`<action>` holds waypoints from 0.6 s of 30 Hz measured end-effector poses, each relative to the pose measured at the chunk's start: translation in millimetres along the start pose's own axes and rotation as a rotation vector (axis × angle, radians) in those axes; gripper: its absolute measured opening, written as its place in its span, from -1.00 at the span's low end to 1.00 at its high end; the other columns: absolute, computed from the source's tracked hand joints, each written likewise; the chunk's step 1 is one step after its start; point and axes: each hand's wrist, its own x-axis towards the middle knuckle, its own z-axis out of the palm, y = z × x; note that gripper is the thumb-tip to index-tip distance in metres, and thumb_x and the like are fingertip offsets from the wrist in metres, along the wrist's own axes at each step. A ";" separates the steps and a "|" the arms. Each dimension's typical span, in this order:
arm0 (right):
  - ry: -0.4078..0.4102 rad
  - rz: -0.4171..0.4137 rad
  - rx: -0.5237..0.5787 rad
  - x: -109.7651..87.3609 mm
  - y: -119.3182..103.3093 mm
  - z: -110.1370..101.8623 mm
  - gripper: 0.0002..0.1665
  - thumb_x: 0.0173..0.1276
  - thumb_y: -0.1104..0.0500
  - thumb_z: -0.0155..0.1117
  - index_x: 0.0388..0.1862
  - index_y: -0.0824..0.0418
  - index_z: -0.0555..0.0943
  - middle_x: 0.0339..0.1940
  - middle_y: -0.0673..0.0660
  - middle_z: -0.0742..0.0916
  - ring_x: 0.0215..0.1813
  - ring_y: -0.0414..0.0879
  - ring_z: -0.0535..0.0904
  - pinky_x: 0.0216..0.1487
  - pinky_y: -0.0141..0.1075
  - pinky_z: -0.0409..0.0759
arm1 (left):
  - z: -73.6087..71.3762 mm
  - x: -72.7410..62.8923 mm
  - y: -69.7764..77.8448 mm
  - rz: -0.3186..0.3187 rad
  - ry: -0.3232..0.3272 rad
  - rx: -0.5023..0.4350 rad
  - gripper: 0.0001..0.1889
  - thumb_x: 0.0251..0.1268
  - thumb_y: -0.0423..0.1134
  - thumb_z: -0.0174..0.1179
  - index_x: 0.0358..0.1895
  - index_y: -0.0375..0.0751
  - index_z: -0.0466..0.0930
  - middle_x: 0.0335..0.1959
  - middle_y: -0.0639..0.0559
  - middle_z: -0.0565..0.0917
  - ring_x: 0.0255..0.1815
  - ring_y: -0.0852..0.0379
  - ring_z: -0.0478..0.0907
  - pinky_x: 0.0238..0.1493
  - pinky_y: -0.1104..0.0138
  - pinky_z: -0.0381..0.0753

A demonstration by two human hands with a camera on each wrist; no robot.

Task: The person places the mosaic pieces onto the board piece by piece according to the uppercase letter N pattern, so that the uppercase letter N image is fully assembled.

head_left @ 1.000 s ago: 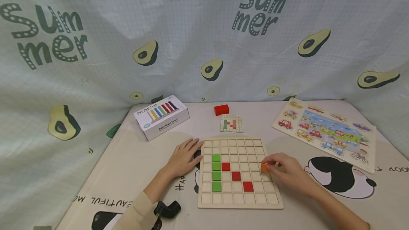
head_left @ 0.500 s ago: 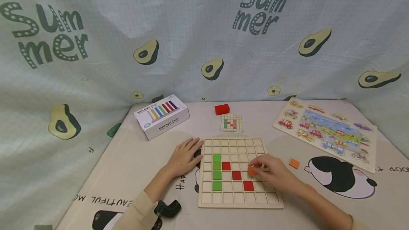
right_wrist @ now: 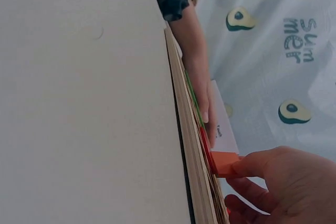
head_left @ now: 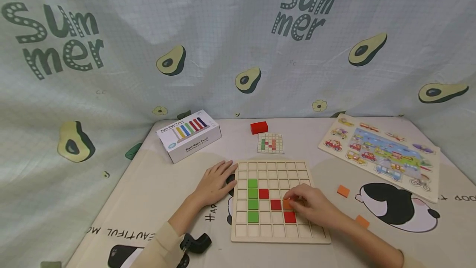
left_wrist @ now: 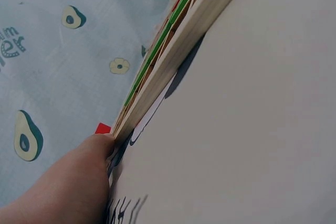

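My right hand (head_left: 312, 205) pinches an orange square tile (head_left: 287, 205) between thumb and fingertips over the wooden grid board (head_left: 280, 237). In the head view this tile overlaps the cell just right of the middle red tile (head_left: 276, 205). The right wrist view shows the orange tile (right_wrist: 226, 164) tilted up from the board, its lower edge close to the grid. Several green tiles (head_left: 253, 204) form a column on the left, and three red ones run diagonally. My left hand (head_left: 213, 185) lies spread at the board's left side, fingertips at its edge.
Two orange tiles, one higher (head_left: 343, 191) and one lower (head_left: 362, 221), lie right of the board. Behind it are a small pattern card (head_left: 270, 143) and a red block (head_left: 259, 128). A white box (head_left: 201, 142) stands back left, a vehicle picture puzzle (head_left: 433, 177) lies back right.
My right hand has carried the orange tile left from the board's right edge and lowered it beside the middle red tile. Two orange tiles on the cloth have come into sight. The left hand stays still.
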 end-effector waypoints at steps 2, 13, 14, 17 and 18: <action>-0.004 -0.003 0.000 -0.6 0.4 0.7 -0.83 0.24 0.31 0.23 -0.22 0.08 0.61 -0.30 -0.08 0.63 -0.28 -0.28 0.46 -0.28 -0.40 0.49 | 0.2 -0.1 -0.1 -0.001 0.000 0.002 -0.41 0.38 0.12 -0.19 0.40 -0.02 0.13 0.39 -0.06 0.16 0.41 -0.07 -0.02 0.27 0.01 0.03; -0.010 0.021 -0.010 -0.8 0.7 2.2 -0.86 0.26 0.27 0.22 -0.23 0.05 0.61 -0.28 -0.10 0.64 -0.27 -0.28 0.45 -0.24 -0.39 0.48 | 0.4 0.1 -0.3 -0.004 0.000 0.006 -0.41 0.38 0.13 -0.19 0.41 -0.01 0.13 0.39 -0.05 0.16 0.41 -0.07 -0.01 0.27 0.00 0.03; -0.009 0.022 -0.015 -0.8 0.8 2.3 -0.85 0.26 0.27 0.23 -0.23 0.05 0.61 -0.28 -0.10 0.64 -0.26 -0.28 0.45 -0.24 -0.39 0.48 | 0.4 0.0 -0.3 -0.006 -0.003 0.007 -0.41 0.38 0.13 -0.20 0.41 -0.01 0.13 0.39 -0.05 0.16 0.41 -0.07 -0.01 0.27 0.00 0.03; -0.004 0.022 -0.029 -0.7 0.5 2.6 -0.85 0.25 0.28 0.24 -0.23 0.05 0.61 -0.29 -0.11 0.63 -0.27 -0.28 0.43 -0.25 -0.40 0.48 | 0.8 0.2 -0.6 -0.005 -0.003 0.009 -0.41 0.38 0.13 -0.20 0.41 -0.02 0.13 0.39 -0.05 0.16 0.41 -0.08 -0.01 0.27 0.00 0.03; -0.003 0.021 -0.032 -0.6 0.4 2.6 -0.84 0.24 0.28 0.24 -0.23 0.06 0.61 -0.30 -0.11 0.62 -0.27 -0.28 0.43 -0.26 -0.40 0.47 | 0.8 0.2 -0.6 -0.005 -0.002 0.008 -0.41 0.38 0.13 -0.20 0.41 -0.02 0.13 0.39 -0.05 0.16 0.40 -0.08 -0.01 0.27 0.00 0.03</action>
